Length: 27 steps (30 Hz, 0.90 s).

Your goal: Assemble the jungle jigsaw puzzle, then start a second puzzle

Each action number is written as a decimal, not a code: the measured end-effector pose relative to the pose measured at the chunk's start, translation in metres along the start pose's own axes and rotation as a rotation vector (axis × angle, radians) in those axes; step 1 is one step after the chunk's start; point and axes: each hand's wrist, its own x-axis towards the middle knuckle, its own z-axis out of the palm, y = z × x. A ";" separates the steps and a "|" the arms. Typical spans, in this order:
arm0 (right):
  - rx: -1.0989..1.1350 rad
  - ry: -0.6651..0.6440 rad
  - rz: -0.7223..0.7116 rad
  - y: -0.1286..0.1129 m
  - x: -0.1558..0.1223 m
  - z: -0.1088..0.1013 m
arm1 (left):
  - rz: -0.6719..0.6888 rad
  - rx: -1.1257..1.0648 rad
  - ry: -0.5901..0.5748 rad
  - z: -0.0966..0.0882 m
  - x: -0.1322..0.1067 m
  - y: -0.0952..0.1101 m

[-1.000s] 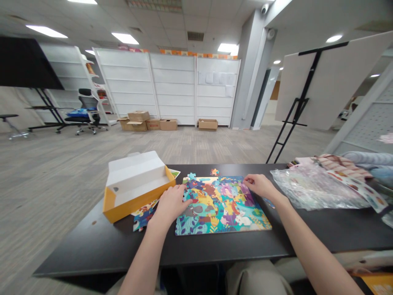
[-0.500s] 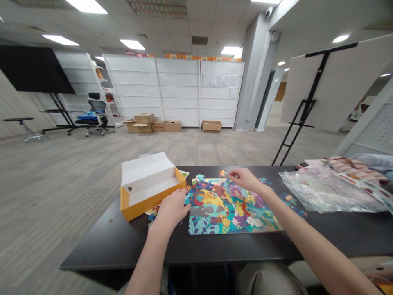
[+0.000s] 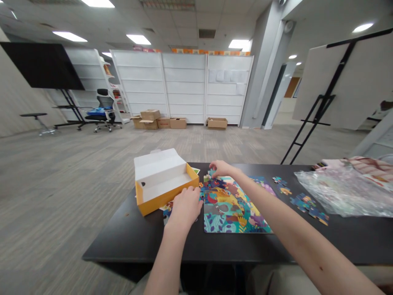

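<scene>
My right hand (image 3: 221,169) reaches to the far left corner of a colourful, mostly assembled jigsaw puzzle (image 3: 225,209). Thumb and fingers are closed in a pinch on a light blue puzzle piece (image 3: 211,173) there. My left hand (image 3: 186,206) rests palm down between the puzzle's left edge and a yellow box. Its thumb and fingers are apart, close to small pieces by the edge; what lies beneath the palm is hidden. Several loose puzzle pieces (image 3: 303,202) lie right of the puzzle, and more loose pieces (image 3: 167,209) show beside my left hand. My right forearm covers part of the puzzle.
The yellow box (image 3: 167,200) with a white inside stands opened on the black table (image 3: 138,241) at left. Clear plastic bags (image 3: 340,196) and folded cloth (image 3: 368,166) lie at right. Beyond the table stand an easel board (image 3: 319,108), an office chair (image 3: 104,110) and cardboard boxes (image 3: 150,119).
My right hand has moved left along the far edge to the puzzle's corner, where it pinches the blue piece. My left hand stays beside the box. The whole view has shifted slightly.
</scene>
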 end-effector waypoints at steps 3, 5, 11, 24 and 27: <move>0.009 0.032 -0.020 -0.007 -0.004 -0.007 | 0.037 -0.041 0.049 -0.001 -0.001 0.005; 0.021 0.052 -0.043 -0.011 -0.013 -0.014 | 0.088 -0.091 0.051 -0.001 0.000 0.011; 0.148 0.064 -0.094 0.012 -0.077 -0.054 | 0.325 -0.174 0.027 0.008 0.002 0.036; 0.536 -0.468 -0.054 0.087 -0.164 -0.035 | 0.556 -0.189 0.056 0.035 0.014 0.079; 0.519 -0.453 -0.110 0.090 -0.163 -0.028 | 0.593 -0.177 0.061 0.037 0.017 0.089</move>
